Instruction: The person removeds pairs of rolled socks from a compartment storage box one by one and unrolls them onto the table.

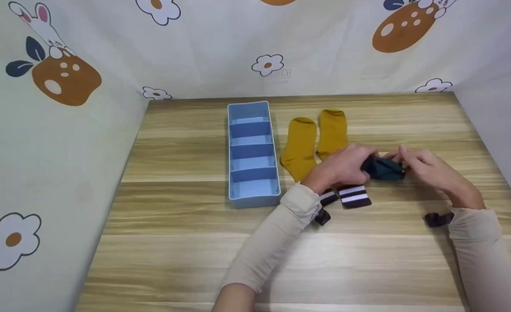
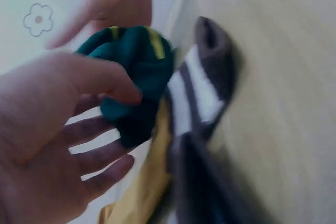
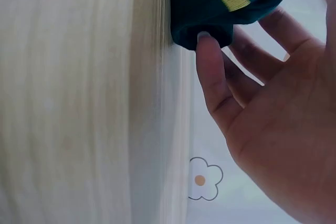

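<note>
A dark green sock (image 1: 385,169) with yellow marks, bunched into a bundle, is between the two hands close over the table. My left hand (image 1: 346,165) grips its left side, with the thumb (image 2: 118,85) lying across the cloth and the fingers behind. At the other end, my right hand (image 1: 435,171) pinches the sock, its thumb (image 3: 210,64) tucked into a fold of the edge. Two mustard socks (image 1: 302,138) lie flat left of the hands. Dark socks with white stripes (image 1: 354,197) lie under and in front of my left hand, partly hidden by it.
A light blue organizer box (image 1: 255,201) with several compartments in a row stands left of the mustard socks. The wooden table (image 1: 173,208) meets patterned wall cloth (image 1: 212,56) at the back. Small dark objects (image 1: 438,219) show beside both sleeves.
</note>
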Demonstrator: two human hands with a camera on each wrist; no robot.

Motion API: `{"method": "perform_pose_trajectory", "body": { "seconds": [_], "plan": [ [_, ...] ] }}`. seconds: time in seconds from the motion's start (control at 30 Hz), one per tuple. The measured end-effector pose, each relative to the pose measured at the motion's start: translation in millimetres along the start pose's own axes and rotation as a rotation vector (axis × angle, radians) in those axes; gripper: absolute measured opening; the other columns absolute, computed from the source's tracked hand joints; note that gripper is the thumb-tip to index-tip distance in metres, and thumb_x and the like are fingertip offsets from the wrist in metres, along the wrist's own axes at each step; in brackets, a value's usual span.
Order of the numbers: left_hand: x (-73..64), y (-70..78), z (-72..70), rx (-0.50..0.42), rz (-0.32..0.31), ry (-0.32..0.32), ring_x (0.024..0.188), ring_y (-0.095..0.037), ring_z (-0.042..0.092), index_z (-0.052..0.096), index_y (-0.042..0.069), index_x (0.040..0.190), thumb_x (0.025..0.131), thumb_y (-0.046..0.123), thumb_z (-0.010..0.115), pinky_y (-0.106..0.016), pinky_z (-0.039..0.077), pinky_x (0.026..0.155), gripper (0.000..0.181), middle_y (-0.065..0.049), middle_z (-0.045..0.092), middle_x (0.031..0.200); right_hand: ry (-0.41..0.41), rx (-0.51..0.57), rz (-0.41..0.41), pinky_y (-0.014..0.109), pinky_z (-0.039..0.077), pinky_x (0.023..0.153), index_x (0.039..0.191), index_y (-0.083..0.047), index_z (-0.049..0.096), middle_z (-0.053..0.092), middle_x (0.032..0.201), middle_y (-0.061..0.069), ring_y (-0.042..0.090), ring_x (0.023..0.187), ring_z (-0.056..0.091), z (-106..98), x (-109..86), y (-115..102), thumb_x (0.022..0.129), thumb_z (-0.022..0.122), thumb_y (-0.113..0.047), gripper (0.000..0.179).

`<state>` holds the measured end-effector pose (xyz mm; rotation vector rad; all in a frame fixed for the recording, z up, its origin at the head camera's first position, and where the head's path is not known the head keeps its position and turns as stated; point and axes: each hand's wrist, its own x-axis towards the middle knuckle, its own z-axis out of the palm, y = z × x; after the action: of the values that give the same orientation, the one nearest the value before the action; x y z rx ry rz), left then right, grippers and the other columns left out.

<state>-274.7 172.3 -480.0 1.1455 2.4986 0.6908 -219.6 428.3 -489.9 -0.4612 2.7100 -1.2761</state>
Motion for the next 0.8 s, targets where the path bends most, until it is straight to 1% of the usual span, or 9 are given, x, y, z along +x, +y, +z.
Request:
{"method": "perform_pose_trajectory", "body": {
  "seconds": [0.03, 0.1, 0.17, 0.2, 0.27, 0.37, 0.5, 0.67, 0.8],
  "plan": [
    [-0.5, 0.2, -0.9, -0.011, -0.008, -0.009, 0.108, -0.010, 0.060, 0.065, 0.027, 0.135, 0.097, 0.020, 0.072, -0.024, 0.049, 0.091, 0.040, 0.010, 0.069, 0.127, 0.012, -0.014, -0.014, 0.009, 0.049, 0.089, 0.102, -0.005, 0.082, 0.077, 0.122, -0.007, -0.007, 0.110, 0.065, 0.4, 0.5, 0.1, 0.117, 0.047, -0.018, 0.040],
    [-1.2, 1.1, -1.6, -0.031, -0.026, -0.012, 0.108, -0.009, 0.060, 0.066, 0.028, 0.135, 0.099, 0.020, 0.067, -0.023, 0.049, 0.091, 0.036, 0.010, 0.068, 0.128, 0.008, -0.034, -0.022, 0.011, 0.051, 0.086, 0.096, -0.008, 0.083, 0.078, 0.125, 0.005, -0.008, 0.110, 0.065, 1.4, 1.3, -0.4, 0.115, 0.052, -0.018, 0.037],
    [-1.5, 1.8, -1.2, -0.063, -0.039, -0.005, 0.107, -0.008, 0.061, 0.068, 0.028, 0.133, 0.104, 0.020, 0.062, -0.022, 0.050, 0.091, 0.031, 0.010, 0.069, 0.129, 0.000, -0.055, -0.020, 0.014, 0.052, 0.081, 0.097, -0.011, 0.084, 0.077, 0.128, 0.014, -0.008, 0.108, 0.064, 2.4, 1.0, -1.3, 0.110, 0.065, -0.016, 0.024],
    [-1.8, 2.1, -0.8, -0.075, -0.042, 0.001, 0.106, -0.008, 0.062, 0.069, 0.028, 0.132, 0.106, 0.021, 0.060, -0.021, 0.051, 0.091, 0.029, 0.011, 0.069, 0.129, -0.006, -0.067, -0.011, 0.015, 0.052, 0.080, 0.095, -0.013, 0.085, 0.076, 0.130, 0.017, -0.008, 0.109, 0.064, 2.8, 1.0, -1.9, 0.107, 0.070, -0.016, 0.019],
    [-2.3, 2.6, -0.1, -0.103, -0.051, 0.006, 0.103, -0.007, 0.063, 0.069, 0.028, 0.131, 0.109, 0.023, 0.058, -0.019, 0.052, 0.089, 0.026, 0.011, 0.069, 0.127, -0.023, -0.080, 0.009, 0.017, 0.053, 0.077, 0.094, -0.016, 0.085, 0.074, 0.134, 0.018, -0.007, 0.108, 0.064, 3.3, 0.9, -3.2, 0.104, 0.074, -0.018, 0.014],
    [-2.4, 2.1, 0.9, -0.141, -0.054, 0.010, 0.099, -0.008, 0.065, 0.070, 0.027, 0.131, 0.110, 0.026, 0.058, -0.018, 0.054, 0.084, 0.024, 0.011, 0.070, 0.123, -0.027, -0.076, 0.040, 0.020, 0.053, 0.075, 0.098, -0.016, 0.085, 0.074, 0.136, 0.019, -0.004, 0.104, 0.065, 3.1, 0.6, -4.6, 0.102, 0.078, -0.019, 0.008],
    [-2.5, 0.9, 1.1, -0.143, -0.041, 0.015, 0.096, -0.008, 0.066, 0.070, 0.026, 0.130, 0.109, 0.028, 0.060, -0.017, 0.054, 0.082, 0.023, 0.010, 0.070, 0.122, -0.036, -0.076, 0.045, 0.019, 0.056, 0.074, 0.100, -0.015, 0.083, 0.074, 0.136, 0.018, 0.000, 0.100, 0.067, 2.6, 0.0, -4.6, 0.101, 0.078, -0.021, 0.008],
    [-1.6, 0.0, 1.0, -0.071, -0.014, 0.012, 0.105, -0.009, 0.063, 0.067, 0.026, 0.132, 0.106, 0.030, 0.068, -0.018, 0.053, 0.091, 0.025, 0.009, 0.070, 0.127, -0.037, -0.042, 0.044, 0.021, 0.059, 0.071, 0.104, -0.010, 0.077, 0.074, 0.129, 0.017, 0.007, 0.092, 0.070, 3.4, 0.3, -3.2, 0.098, 0.082, -0.016, 0.010],
    [-0.4, -0.3, 1.9, -0.031, -0.019, -0.005, 0.112, -0.010, 0.061, 0.065, 0.027, 0.134, 0.104, 0.028, 0.074, -0.020, 0.051, 0.099, 0.032, 0.009, 0.068, 0.132, -0.024, -0.047, 0.041, 0.019, 0.058, 0.075, 0.118, -0.007, 0.071, 0.074, 0.123, 0.014, 0.004, 0.097, 0.068, 4.3, 1.1, -1.9, 0.095, 0.085, -0.012, 0.027]
  ]
}}
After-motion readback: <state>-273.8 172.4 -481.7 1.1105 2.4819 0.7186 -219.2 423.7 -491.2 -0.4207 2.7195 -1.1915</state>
